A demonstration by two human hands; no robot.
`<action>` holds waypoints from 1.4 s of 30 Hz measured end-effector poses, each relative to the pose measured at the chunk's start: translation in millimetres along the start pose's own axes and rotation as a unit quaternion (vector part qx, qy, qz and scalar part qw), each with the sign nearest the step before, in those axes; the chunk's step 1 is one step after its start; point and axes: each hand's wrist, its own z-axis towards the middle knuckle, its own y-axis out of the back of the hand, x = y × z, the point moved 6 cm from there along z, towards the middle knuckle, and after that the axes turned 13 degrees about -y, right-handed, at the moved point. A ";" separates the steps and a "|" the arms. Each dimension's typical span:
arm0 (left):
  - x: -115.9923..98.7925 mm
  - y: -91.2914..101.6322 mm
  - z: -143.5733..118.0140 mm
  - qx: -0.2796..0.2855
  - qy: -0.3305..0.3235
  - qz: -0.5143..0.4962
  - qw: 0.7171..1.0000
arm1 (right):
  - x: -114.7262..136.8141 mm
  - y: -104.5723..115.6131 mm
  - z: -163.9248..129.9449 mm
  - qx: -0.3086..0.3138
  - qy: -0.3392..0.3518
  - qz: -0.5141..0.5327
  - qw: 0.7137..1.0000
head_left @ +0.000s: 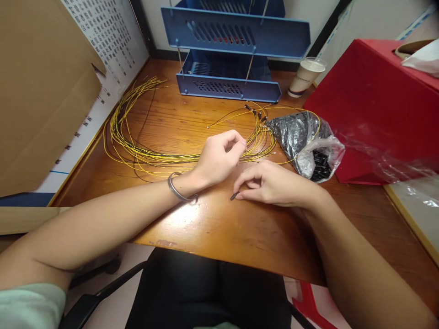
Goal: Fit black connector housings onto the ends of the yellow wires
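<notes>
Clearly, the right hand (269,183) pinches a small black piece (234,196); the left hand (219,157) (curled, its grip impossible to tell) is over yellow wires (164,158).

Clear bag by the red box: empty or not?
Not empty. Small black pieces show at the near end of the clear bag and darken its plastic elsewhere. How full: cannot tell.

Lighting: moderately bright, warm-toned; light is cast from above. Glare: a white patch is reflected on the table (219,237) beside the left forearm (113,221); small highlights are scattered over the plastic bag (291,130). Shadow: the table is darkened beneath the right forearm (356,260). Quality: edges are stretched by wide-angle distortion; the upper right corner is dimmed; fine detail is softened.
</notes>
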 end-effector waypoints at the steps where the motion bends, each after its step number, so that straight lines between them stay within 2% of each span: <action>1: 0.0 0.2 0.1 0.000 0.000 0.000 1.000 | 0.0 -0.2 0.4 0.006 -0.004 0.007 1.000; 5: 0.5 2.2 1.7 -0.007 0.017 -0.002 1.000 | -6.7 5.4 3.2 -0.001 -0.029 0.114 0.993; 8: 2.2 5.6 4.3 -0.028 0.038 -0.009 0.999 | -16.3 17.4 4.9 -0.076 -0.023 0.232 0.969; 10: 4.0 7.2 5.8 -0.039 0.052 -0.017 0.998 | -24.2 27.4 5.0 -0.153 -0.001 0.314 0.937; 12: 5.3 7.8 6.5 -0.043 0.062 -0.025 0.997 | -33.2 35.7 5.2 -0.227 0.029 0.397 0.889; 15: 4.6 7.6 5.8 -0.040 0.062 -0.024 0.997 | -48.4 40.6 10.1 -0.308 0.036 0.474 0.824; 18: 2.8 6.0 4.1 -0.032 0.052 -0.021 0.998 | -59.5 40.9 17.4 -0.362 0.023 0.495 0.790; 22: 3.0 2.0 1.9 -0.012 0.036 -0.024 0.999 | -63.9 40.3 22.4 -0.401 0.015 0.467 0.788; 33: 3.4 0.8 0.5 0.001 0.024 -0.020 1.000 | -53.4 38.2 19.7 -0.415 0.011 0.447 0.792; 42: 3.5 1.4 1.2 -0.003 0.020 -0.014 1.000 | -52.8 34.4 21.2 -0.419 0.035 0.323 0.848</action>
